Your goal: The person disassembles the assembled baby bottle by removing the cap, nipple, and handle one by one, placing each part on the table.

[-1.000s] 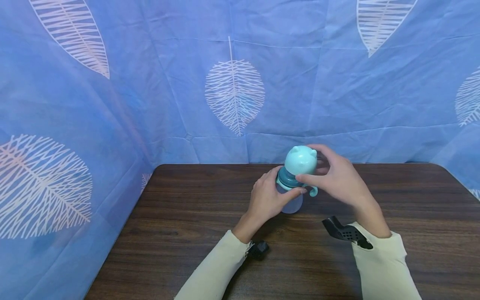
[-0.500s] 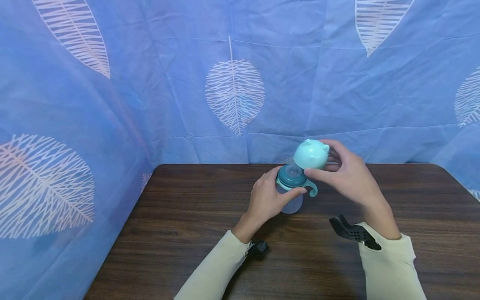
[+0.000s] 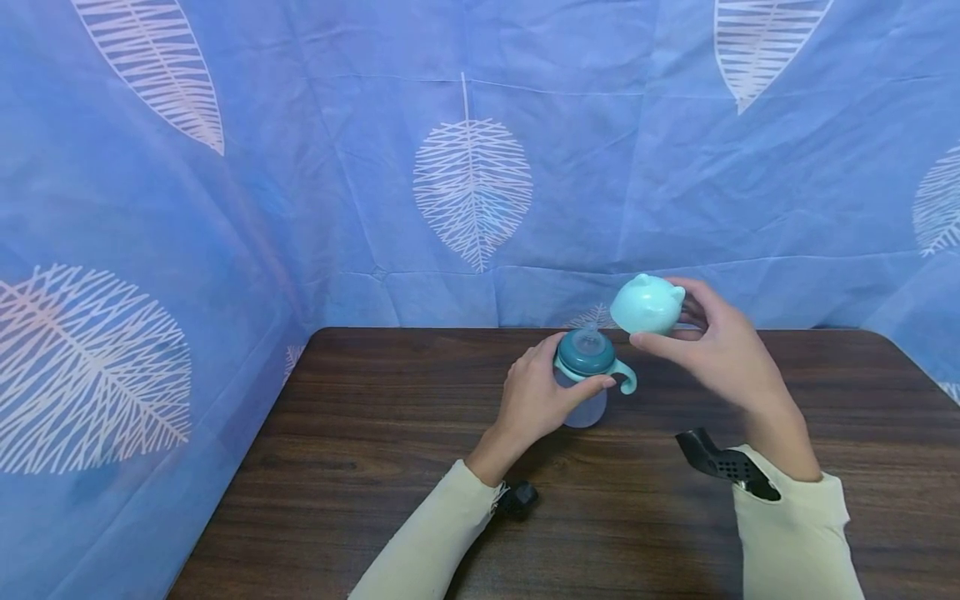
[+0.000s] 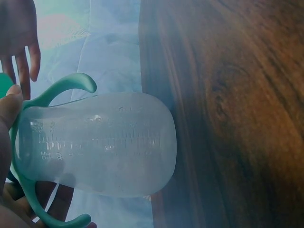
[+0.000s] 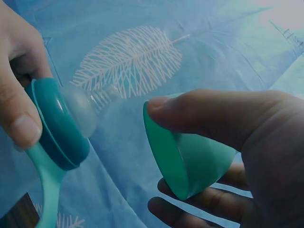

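Fingers of my left hand (image 3: 536, 392) curl round the upper part of a translucent bottle (image 3: 584, 408), thumb across its near side. My left sleeve (image 3: 427, 546) runs off at seven o'clock from that hand, with a black wrist device (image 3: 519, 500) at six. The bottle is at two o'clock from my left wrist, above the dark wooden table (image 3: 360, 433); I cannot tell whether its base touches the wood. It has a teal collar (image 3: 577, 361), a clear teat (image 3: 590, 339) on top and a curved mint handle (image 3: 625, 378) at three o'clock.

Apart from the teat, between one and two o'clock from the bottle, is a mint cap (image 3: 645, 305) with two small ears. My right hand (image 3: 723, 354) grips it from four o'clock, thumb on the rim, fingers on the other side. My right sleeve (image 3: 797, 537) trails off at five.
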Demonstrator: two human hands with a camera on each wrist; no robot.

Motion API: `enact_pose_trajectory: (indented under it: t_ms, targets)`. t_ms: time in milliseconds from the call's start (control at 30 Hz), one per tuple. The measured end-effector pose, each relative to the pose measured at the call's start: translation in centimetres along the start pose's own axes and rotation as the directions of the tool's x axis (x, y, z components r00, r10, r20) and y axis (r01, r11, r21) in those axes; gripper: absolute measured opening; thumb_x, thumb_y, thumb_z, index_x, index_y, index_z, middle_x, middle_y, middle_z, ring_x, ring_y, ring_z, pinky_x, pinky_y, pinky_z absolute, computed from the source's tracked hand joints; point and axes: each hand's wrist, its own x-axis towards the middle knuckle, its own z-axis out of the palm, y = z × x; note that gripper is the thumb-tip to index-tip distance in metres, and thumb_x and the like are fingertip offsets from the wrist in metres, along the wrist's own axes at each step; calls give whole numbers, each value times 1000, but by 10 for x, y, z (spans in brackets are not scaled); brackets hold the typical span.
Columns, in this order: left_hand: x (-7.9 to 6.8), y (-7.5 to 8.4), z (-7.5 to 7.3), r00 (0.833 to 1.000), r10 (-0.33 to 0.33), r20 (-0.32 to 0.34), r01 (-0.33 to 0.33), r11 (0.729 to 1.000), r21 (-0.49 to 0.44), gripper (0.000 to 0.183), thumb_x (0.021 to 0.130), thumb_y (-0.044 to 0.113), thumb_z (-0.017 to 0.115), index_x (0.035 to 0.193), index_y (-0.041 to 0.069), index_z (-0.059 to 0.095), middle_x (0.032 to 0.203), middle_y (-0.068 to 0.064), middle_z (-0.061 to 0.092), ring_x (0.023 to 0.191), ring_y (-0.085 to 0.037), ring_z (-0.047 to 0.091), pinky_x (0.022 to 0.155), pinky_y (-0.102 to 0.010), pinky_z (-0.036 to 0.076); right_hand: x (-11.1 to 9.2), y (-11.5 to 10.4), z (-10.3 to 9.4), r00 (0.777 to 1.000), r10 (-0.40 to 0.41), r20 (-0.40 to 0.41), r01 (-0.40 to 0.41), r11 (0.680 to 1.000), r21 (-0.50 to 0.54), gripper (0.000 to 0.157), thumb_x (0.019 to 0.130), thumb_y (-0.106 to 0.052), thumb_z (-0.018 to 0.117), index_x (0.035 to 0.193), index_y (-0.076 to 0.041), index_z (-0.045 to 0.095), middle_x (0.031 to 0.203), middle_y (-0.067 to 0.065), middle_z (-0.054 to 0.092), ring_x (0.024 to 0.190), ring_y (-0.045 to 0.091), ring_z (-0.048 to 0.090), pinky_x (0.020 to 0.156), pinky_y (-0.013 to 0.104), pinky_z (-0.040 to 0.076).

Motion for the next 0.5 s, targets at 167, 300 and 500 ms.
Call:
enact_pose_trajectory:
  t_ms: [167, 300, 500]
  targets:
    - [1, 1, 1, 1000, -15, 4, 15, 1000, -6, 78, 93, 52, 89, 153, 9, 63, 128, -5, 75, 115, -24, 71, 93, -45, 58, 4, 7, -4, 1000, 14, -5, -14, 1000, -7, 89, 101, -31, 84, 171, -6, 35, 154, 31, 53, 140, 55, 54, 103, 70, 49]
    - [2, 1, 2, 1000, -23, 3, 23, 1000, -7, 78, 93, 52, 89, 153, 10, 63, 128, -4, 75, 115, -24, 71, 92, -44, 58, 6, 14, -6, 1000, 26, -9, -26, 1000, -10, 91, 100, -31, 85, 171, -5, 34, 154, 32, 53, 141, 56, 52, 103, 72, 48]
    - [4, 1, 3, 1000, -27, -3, 27, 1000, -6, 79, 93, 52, 89, 154, 9, 63, 129, -5, 75, 116, -25, 71, 93, -44, 58, 10, 24, -10, 999, 42, -17, -42, 999, -25, 93, 100, -30, 85, 171, -3, 32, 156, 35, 50, 142, 61, 48, 102, 77, 46]
